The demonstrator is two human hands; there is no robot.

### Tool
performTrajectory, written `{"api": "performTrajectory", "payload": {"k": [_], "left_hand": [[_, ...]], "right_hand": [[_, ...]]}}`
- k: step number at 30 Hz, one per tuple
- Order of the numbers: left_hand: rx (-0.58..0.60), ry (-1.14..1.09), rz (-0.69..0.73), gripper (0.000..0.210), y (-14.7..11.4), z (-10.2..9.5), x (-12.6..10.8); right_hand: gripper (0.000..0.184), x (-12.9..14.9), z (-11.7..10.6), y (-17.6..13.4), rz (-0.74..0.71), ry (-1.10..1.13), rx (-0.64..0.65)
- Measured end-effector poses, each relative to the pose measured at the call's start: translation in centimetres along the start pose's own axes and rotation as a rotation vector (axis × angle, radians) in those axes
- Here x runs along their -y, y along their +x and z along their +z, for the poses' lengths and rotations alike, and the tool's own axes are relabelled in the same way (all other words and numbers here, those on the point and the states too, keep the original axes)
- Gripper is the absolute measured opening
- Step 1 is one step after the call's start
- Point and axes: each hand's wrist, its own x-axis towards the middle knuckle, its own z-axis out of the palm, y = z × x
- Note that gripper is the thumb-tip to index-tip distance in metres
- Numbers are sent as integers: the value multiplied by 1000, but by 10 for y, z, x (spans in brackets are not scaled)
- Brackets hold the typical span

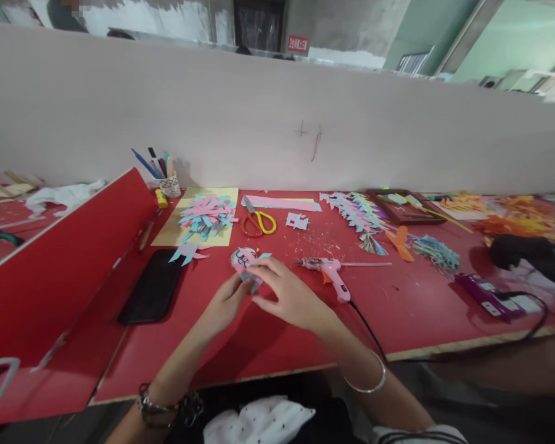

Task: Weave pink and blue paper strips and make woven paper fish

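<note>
Over the red table, my left hand (227, 301) is closed on a small pink and blue paper cutout (250, 265) with a black drawing on it. My right hand (289, 295) grips the same cutout from the right, its fingers over the paper and partly hiding it. Behind the cutout is a whitish round thing, mostly covered. To the right lies a pink hot glue gun (332, 274) with a glue stick in its back. Red and yellow scissors (259, 223) rest beyond my hands. A black phone (152, 287) lies to the left, with pink and blue paper strips (188, 251) at its top.
A heap of paper strips (207, 216) sits on yellow card (166, 234). Fringed paper (354, 213), an orange paper piece (400, 243) and a purple box (488, 296) stand right. A red board (74, 259) leans left near a pen cup (169, 184). A white partition (259, 123) closes the back.
</note>
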Motion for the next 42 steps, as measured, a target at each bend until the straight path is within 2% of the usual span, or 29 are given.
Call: {"api": "performTrajectory", "payload": {"k": [2, 4, 7, 9, 11, 14, 17, 20, 22, 24, 27, 30, 37, 42], "left_hand": [[29, 83, -45, 37, 0, -3, 5], [80, 151, -100, 39, 1, -4, 10], [203, 254, -167, 42, 2, -2, 14], [245, 392, -169, 43, 3, 2, 16], [236, 580, -152, 43, 5, 8, 16], [188, 856, -134, 39, 5, 16, 13], [134, 979, -133, 35, 3, 16, 10], [60, 917, -97, 28, 7, 2, 11], [9, 813, 36, 20, 18, -11, 13], [9, 769, 177, 20, 35, -24, 15], [82, 879, 309, 23, 64, -35, 16], [158, 1043, 331, 25, 83, -36, 17], [201, 1111, 289, 23, 87, -38, 25], [243, 1145, 298, 18, 90, -41, 22]], "right_hand": [[29, -9, -6, -12, 89, 60, -51], [19, -22, -13, -27, 294, -13, -150], [15, -45, -20, -53, 714, -405, -254], [21, -57, -21, -68, 912, -657, -221], [26, -64, -19, -78, 1004, -729, -155], [19, -70, -14, -84, 986, -663, -96], [13, -75, -7, -85, 929, -600, -121], [16, -79, -2, -88, 915, -534, -234], [19, -80, -1, -90, 952, -472, -335], [23, -80, -1, -93, 1018, -413, -428], [29, -77, -4, -97, 1074, -333, -526], [34, -75, -5, -101, 1088, -283, -552], [43, -77, -1, -107, 1095, -289, -609], [47, -79, 0, -107, 1056, -284, -621]]}}
